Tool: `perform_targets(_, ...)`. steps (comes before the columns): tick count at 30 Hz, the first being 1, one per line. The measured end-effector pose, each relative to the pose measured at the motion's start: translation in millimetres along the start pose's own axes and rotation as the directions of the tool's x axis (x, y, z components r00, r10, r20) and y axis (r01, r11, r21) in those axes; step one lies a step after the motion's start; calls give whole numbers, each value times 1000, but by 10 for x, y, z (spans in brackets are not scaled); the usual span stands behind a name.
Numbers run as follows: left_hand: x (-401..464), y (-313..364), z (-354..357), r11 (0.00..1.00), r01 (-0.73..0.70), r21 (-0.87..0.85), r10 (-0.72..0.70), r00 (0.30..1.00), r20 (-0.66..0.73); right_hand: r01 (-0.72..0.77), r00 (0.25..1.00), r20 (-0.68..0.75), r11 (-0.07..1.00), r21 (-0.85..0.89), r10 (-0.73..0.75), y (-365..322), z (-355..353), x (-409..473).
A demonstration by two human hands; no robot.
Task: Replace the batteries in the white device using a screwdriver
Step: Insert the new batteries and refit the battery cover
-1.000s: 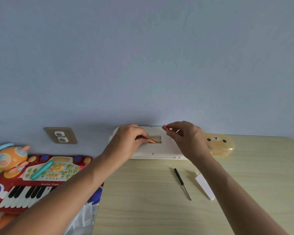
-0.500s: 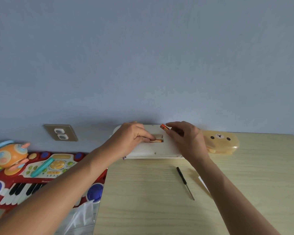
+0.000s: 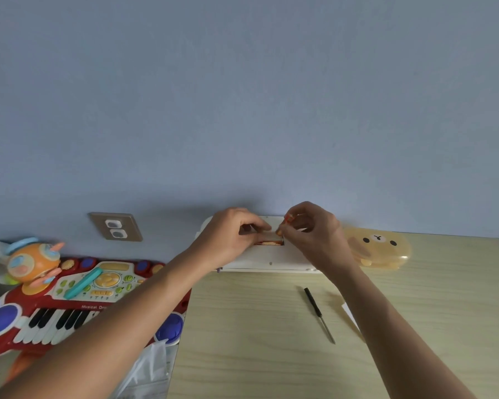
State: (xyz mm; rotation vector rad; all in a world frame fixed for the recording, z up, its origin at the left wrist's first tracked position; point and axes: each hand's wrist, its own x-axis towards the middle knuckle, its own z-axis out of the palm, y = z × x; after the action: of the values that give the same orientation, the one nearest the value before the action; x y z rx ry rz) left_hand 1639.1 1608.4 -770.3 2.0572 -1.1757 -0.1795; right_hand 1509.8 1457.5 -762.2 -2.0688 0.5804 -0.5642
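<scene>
The white device [image 3: 274,259] lies along the back edge of the wooden table [image 3: 257,355], against the wall. Its battery compartment [image 3: 270,242] is uncovered, and an orange battery lies in it. My left hand [image 3: 232,236] rests on the device at the compartment's left end, fingers curled over the slot. My right hand [image 3: 310,231] pinches a second orange battery [image 3: 284,224], held tilted with its lower end at the compartment's right edge. The black screwdriver [image 3: 319,313] lies on the table in front of the device. A white cover piece [image 3: 349,312] shows partly behind my right forearm.
A translucent yellow bear-shaped case [image 3: 378,249] sits to the right of the device. A red toy keyboard [image 3: 69,298] with an orange toy [image 3: 31,262] stands left of the table, a plastic bag [image 3: 147,367] below it. A wall socket [image 3: 116,227] is at the left.
My right hand brought its battery down from above the device to the compartment's right edge. My left hand shifted slightly on the first battery, which now lies flat in the slot.
</scene>
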Motion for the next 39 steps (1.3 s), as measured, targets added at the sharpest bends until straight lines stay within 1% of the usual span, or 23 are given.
perform_targets(2, -15, -48, -48, 999, -4, 54, 7, 999, -48, -21, 999, 28, 1000, -3, 21, -8, 41, -5)
perform_targets(4, -38, -76, -96, 995, -5, 103, 12, 998, -64, -31, 999, 33, 999, -12, 31, -16, 73, 4)
perform_targets(8, -108, -66, -96, 997, 44, 69, -46, 999, 19, -45, 999, 8, 997, -70, 46, -1, 154, 26)
perform_targets(13, -114, -104, -56, 995, 29, 92, -32, 999, 29, 12, 997, -71, 967, -255, -31, 102, 159, 16)
perform_targets(18, -107, -112, -42, 996, 32, 88, -34, 999, 19, 109, 991, -29, 903, -416, -133, 141, 154, -72)
perform_targets(20, -106, -119, -43, 996, 32, 83, -34, 999, 22, 94, 992, -40, 919, -384, -118, 134, 112, -88)
perform_targets(24, -112, -128, -45, 996, 25, 83, -28, 999, 29, 33, 991, -116, 961, -274, -67, 84, 52, -114)
perform_targets(33, -123, -106, -47, 994, 19, 111, -22, 999, 26, 30, 980, -182, 960, -277, -84, 111, 202, -118)
perform_targets(35, -127, -107, -48, 994, 18, 110, -22, 999, 29, 66, 977, -173, 949, -309, -124, 128, 202, -123)
perform_targets(36, -126, -107, -48, 994, 19, 112, -22, 999, 32, 110, 972, -161, 934, -341, -173, 138, 197, -124)
perform_targets(37, -127, -106, -46, 993, 19, 115, -24, 999, 35, 166, 961, -140, 903, -395, -238, 148, 194, -125)
perform_targets(39, -125, -107, -43, 992, 18, 123, -22, 999, 32, 264, 931, -67, 788, -557, -359, 141, 215, -142)
